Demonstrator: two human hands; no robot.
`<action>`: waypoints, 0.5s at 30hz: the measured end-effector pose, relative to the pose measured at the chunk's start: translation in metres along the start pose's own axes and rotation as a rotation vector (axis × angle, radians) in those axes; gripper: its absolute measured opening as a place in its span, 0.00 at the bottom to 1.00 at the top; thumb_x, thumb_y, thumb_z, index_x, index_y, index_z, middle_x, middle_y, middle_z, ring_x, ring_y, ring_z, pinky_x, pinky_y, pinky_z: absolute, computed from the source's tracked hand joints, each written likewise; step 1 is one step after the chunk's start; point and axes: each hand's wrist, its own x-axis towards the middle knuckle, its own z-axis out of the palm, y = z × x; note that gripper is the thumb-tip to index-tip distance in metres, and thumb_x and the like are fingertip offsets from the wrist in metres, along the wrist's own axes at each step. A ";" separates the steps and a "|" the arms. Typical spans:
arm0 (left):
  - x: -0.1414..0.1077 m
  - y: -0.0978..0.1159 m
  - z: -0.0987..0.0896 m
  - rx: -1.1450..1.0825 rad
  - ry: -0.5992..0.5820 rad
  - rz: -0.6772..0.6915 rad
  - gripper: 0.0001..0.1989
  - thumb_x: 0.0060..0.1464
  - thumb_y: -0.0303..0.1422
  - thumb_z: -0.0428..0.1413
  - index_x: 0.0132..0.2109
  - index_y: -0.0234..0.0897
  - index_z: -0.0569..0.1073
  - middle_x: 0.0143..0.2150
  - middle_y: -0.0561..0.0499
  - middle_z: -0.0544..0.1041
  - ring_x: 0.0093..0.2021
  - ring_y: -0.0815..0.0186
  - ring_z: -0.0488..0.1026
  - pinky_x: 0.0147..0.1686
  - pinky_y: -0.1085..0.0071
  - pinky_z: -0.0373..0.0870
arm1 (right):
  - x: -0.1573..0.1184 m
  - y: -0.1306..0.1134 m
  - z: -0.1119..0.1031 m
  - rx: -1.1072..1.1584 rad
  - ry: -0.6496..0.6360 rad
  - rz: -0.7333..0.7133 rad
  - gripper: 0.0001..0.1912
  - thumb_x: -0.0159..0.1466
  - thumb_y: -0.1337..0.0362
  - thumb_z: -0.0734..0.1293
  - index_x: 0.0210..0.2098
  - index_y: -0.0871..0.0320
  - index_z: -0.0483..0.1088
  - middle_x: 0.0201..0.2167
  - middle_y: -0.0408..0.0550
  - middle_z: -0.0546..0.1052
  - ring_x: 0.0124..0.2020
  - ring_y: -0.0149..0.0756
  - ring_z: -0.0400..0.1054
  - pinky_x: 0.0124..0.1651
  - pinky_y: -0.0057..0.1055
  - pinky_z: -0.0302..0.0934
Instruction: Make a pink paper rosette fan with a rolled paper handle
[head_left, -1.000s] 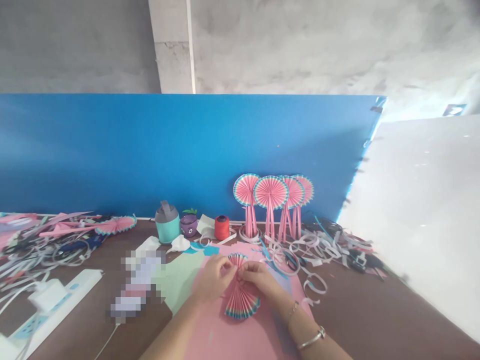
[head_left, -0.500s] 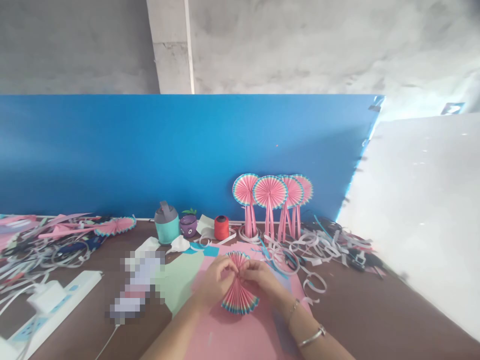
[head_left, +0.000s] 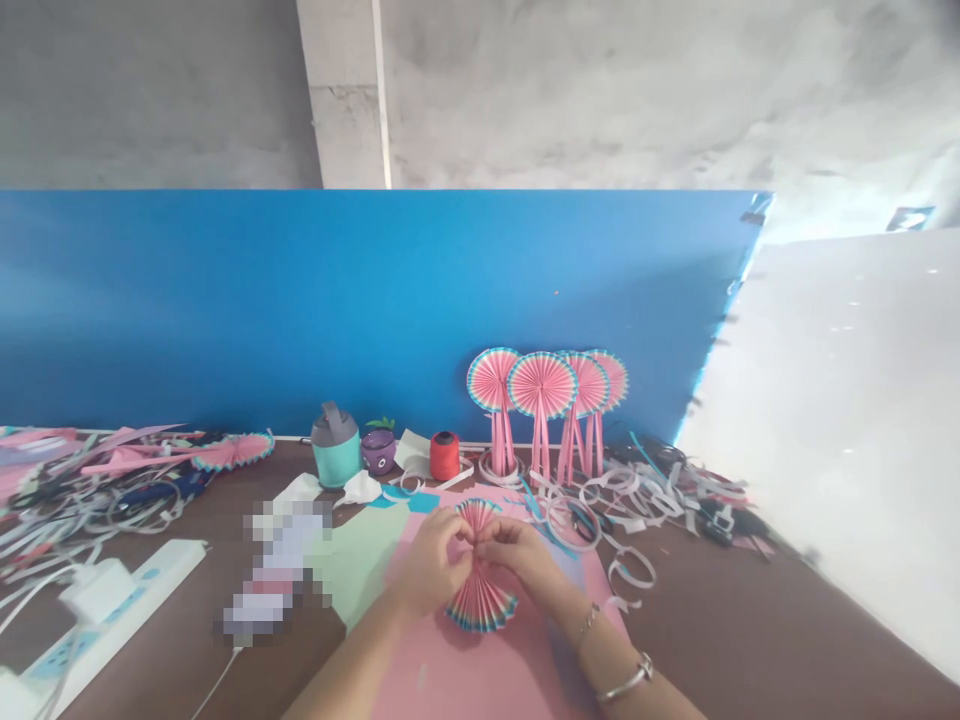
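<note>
1. The pleated pink fan [head_left: 482, 605] is between the fingers of both hands, its blue-edged folds spreading below the fingertips, with a narrower part showing above them.
2. The left hand [head_left: 429, 567] has its fingers pinched on the fan's middle; the right hand [head_left: 526, 560] has thumb and fingertips clamped there from the other side.
3. Under the fingers lie pink sheets [head_left: 457, 672]; a pale green sheet [head_left: 361, 562] is to their left.
4. Beyond the fingers stands a red spool [head_left: 445, 459], with a purple pot [head_left: 379, 453] and teal bottle [head_left: 337, 458] farther left.
5. Beyond them, rightward, four round fans [head_left: 541, 384] stand upright before a blue panel [head_left: 360, 300].
6. Right of the fingers, white strips [head_left: 637, 495] curl on the brown table [head_left: 739, 635].
7. Well left of them is a power strip [head_left: 154, 578].
</note>
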 end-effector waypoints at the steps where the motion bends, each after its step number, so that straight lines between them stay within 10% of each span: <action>1: 0.000 -0.001 0.001 -0.014 -0.005 0.013 0.07 0.45 0.22 0.51 0.31 0.39 0.68 0.33 0.50 0.70 0.39 0.60 0.69 0.40 0.65 0.65 | 0.000 -0.001 -0.001 0.023 -0.011 0.025 0.13 0.42 0.61 0.78 0.22 0.59 0.73 0.18 0.41 0.75 0.21 0.29 0.65 0.29 0.28 0.56; 15: 0.000 -0.001 -0.002 0.034 -0.030 0.097 0.05 0.49 0.24 0.50 0.30 0.40 0.66 0.31 0.50 0.70 0.37 0.61 0.67 0.39 0.64 0.64 | -0.003 -0.003 -0.002 0.111 -0.025 0.122 0.14 0.37 0.64 0.79 0.20 0.60 0.73 0.18 0.41 0.76 0.21 0.28 0.67 0.31 0.26 0.59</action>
